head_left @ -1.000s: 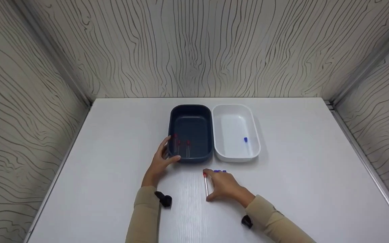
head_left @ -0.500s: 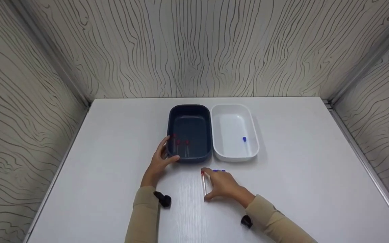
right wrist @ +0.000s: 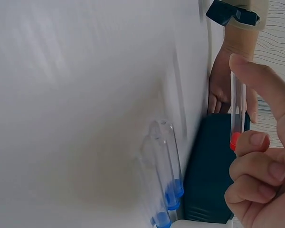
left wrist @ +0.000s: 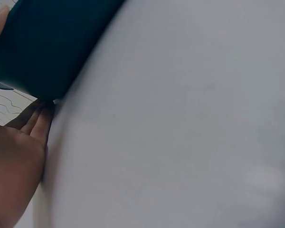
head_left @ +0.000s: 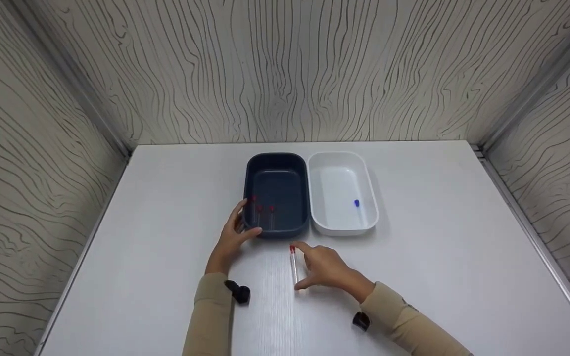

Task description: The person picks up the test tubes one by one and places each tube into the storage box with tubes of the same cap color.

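My right hand (head_left: pixel 325 267) pinches a clear test tube (head_left: pixel 294 269) with a red cap lengthwise, thumb at its bottom end and index finger at the cap. It is over the table, in front of the dark blue tray (head_left: pixel 280 185). My left hand (head_left: pixel 228 244) holds that tray at its near left corner, thumb on the near rim and fingers along the left side. Several red-capped tubes (head_left: pixel 272 209) lie inside the tray. In the right wrist view, several blue-capped tubes (right wrist: pixel 172 203) lie on the table beside my right hand; in the head view that hand hides them.
A white tray (head_left: pixel 334 193) stands against the dark one on its right, with one blue-capped tube (head_left: pixel 357 203) in it. Wood-grain patterned panels (head_left: pixel 285 74) enclose the white table (head_left: pixel 428 222) at the back and both sides.
My right hand has moved a little left and away from me with the red-capped tube, covering the blue caps that showed behind it. My left hand stays at the tray.
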Demonstrator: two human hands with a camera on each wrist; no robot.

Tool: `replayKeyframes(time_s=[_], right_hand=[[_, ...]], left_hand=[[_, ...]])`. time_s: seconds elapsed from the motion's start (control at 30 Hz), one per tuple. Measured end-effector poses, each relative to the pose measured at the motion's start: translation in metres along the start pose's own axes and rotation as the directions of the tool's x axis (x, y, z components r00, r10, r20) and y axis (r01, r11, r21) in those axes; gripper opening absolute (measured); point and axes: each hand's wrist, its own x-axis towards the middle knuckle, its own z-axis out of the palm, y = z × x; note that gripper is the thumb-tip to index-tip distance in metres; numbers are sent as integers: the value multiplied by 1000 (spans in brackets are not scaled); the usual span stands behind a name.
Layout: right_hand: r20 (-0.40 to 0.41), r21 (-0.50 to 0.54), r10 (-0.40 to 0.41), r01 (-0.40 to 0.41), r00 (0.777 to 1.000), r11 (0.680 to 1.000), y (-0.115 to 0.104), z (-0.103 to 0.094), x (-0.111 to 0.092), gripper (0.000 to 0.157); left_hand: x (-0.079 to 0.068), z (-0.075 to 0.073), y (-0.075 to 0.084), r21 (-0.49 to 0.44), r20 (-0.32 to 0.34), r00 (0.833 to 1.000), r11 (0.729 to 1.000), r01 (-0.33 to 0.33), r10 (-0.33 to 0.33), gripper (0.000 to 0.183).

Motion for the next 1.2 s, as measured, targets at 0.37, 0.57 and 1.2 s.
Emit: replayKeyframes(time_s=[0.37, 0.57, 1.2], right_hand=[[-11, 30, -11, 12, 1000, 999, -10, -13, 0, 94], [-24, 19, -35, 35, 999, 999, -12, -20, 3, 93], [-77, 85, 9, -2, 997, 996, -19, -43, 25, 93]], left_hand=[[-3, -1, 6, -33, 18, 1000, 999, 4, -4, 88], [-11, 0, 26, -17, 35, 999, 1000, 15, -15, 90], [-4, 0, 10, -29, 1, 999, 998, 52, -52, 90]])
